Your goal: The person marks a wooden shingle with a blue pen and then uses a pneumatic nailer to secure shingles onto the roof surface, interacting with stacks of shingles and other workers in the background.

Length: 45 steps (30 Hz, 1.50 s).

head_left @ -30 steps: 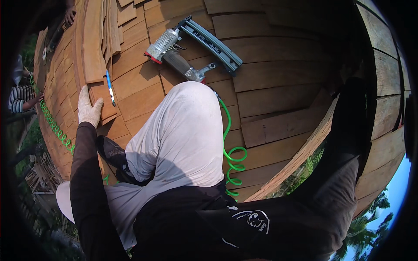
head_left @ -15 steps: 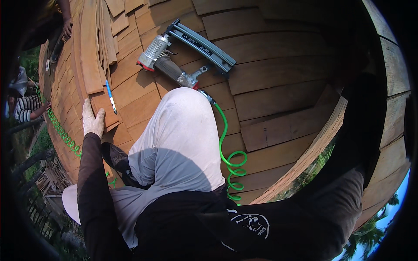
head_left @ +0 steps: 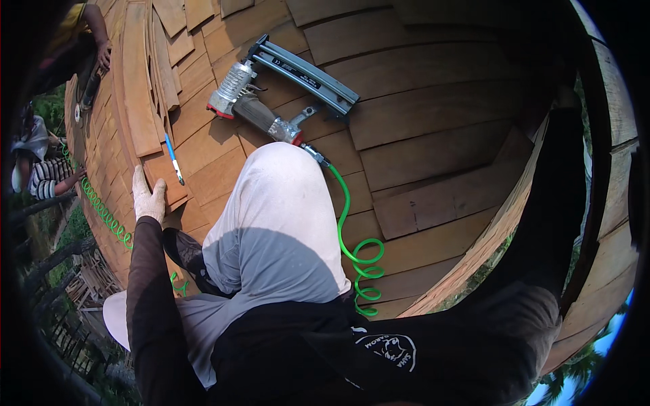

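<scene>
My left hand [head_left: 150, 201], in a pale knit glove, rests at the near end of a short wooden shingle [head_left: 161, 169]. Its fingers lie stretched along the wood, with the thumb apart. A slim blue-and-white pen [head_left: 174, 159] lies on that shingle, just beyond the thumb. My right arm reaches out to the far right, where my right hand [head_left: 567, 98] is a dim shape in deep shadow; its fingers cannot be made out. A grey and silver pneumatic nail gun [head_left: 257, 108] lies on the shingles beyond my knee, touched by neither hand.
A coiled green air hose [head_left: 349, 196] runs from the nail gun past my knee. Overlapping wooden shingles [head_left: 433, 122] cover the curved roof, with long loose strips [head_left: 140, 81] at left. Another person's hand [head_left: 104, 54] rests upper left; a person in striped sleeves [head_left: 51, 177] is below.
My right arm has swung farther out and up at the far right. The view has shifted slightly; my left hand stays on the shingle, and the nail gun lies still.
</scene>
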Each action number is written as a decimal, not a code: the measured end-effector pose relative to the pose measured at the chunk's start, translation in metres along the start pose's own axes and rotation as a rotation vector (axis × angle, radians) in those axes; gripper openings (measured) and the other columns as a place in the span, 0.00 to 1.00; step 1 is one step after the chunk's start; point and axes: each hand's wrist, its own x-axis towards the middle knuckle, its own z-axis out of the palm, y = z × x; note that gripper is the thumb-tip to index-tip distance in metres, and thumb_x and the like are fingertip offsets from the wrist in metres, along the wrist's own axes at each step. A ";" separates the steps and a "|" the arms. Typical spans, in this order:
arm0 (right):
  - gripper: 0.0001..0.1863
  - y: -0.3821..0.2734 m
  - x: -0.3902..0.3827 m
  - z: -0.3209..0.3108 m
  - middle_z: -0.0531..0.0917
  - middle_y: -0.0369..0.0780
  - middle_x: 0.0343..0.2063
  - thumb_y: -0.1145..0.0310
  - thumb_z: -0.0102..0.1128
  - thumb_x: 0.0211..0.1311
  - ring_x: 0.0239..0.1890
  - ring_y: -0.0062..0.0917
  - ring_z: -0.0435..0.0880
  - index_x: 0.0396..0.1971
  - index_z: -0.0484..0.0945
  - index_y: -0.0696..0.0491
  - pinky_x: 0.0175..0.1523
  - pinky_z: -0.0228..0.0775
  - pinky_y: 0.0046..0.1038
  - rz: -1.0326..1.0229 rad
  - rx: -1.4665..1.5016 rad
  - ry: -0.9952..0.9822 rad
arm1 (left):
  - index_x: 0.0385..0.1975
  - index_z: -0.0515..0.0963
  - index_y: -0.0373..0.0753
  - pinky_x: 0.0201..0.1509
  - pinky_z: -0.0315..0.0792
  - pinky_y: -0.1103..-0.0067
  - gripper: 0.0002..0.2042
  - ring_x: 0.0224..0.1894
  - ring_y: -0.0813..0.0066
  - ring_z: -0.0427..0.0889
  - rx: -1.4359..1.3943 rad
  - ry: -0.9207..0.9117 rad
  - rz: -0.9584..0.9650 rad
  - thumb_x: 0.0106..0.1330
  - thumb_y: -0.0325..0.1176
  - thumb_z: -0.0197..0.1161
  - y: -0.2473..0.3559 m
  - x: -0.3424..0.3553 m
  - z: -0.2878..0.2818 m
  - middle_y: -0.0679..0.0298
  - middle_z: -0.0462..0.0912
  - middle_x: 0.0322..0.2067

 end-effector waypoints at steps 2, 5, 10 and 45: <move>0.35 -0.004 0.003 0.003 0.78 0.45 0.59 0.41 0.60 0.67 0.59 0.36 0.75 0.66 0.72 0.49 0.62 0.68 0.38 -0.014 -0.008 0.030 | 0.76 0.55 0.34 0.81 0.50 0.70 0.40 0.79 0.56 0.55 -0.006 0.006 0.006 0.68 0.41 0.65 -0.006 -0.005 0.000 0.50 0.57 0.76; 0.36 0.004 0.011 0.005 0.78 0.46 0.61 0.41 0.61 0.67 0.62 0.36 0.75 0.67 0.71 0.49 0.64 0.68 0.38 -0.035 -0.021 0.044 | 0.77 0.55 0.34 0.81 0.50 0.70 0.40 0.79 0.56 0.55 -0.010 -0.001 0.002 0.68 0.40 0.65 -0.004 -0.006 -0.002 0.50 0.57 0.76; 0.38 0.004 0.037 0.019 0.77 0.47 0.63 0.41 0.62 0.66 0.65 0.37 0.74 0.68 0.70 0.50 0.68 0.66 0.39 -0.080 -0.043 0.106 | 0.76 0.55 0.34 0.81 0.49 0.69 0.40 0.79 0.56 0.55 0.030 -0.003 -0.026 0.68 0.40 0.65 -0.003 -0.012 -0.010 0.50 0.58 0.76; 0.40 -0.074 -0.043 0.009 0.70 0.42 0.71 0.29 0.33 0.71 0.72 0.44 0.69 0.71 0.70 0.40 0.72 0.63 0.50 -0.146 -0.027 0.472 | 0.77 0.55 0.35 0.81 0.49 0.69 0.39 0.78 0.55 0.55 -0.005 0.019 -0.022 0.68 0.39 0.64 0.002 -0.013 -0.001 0.51 0.58 0.76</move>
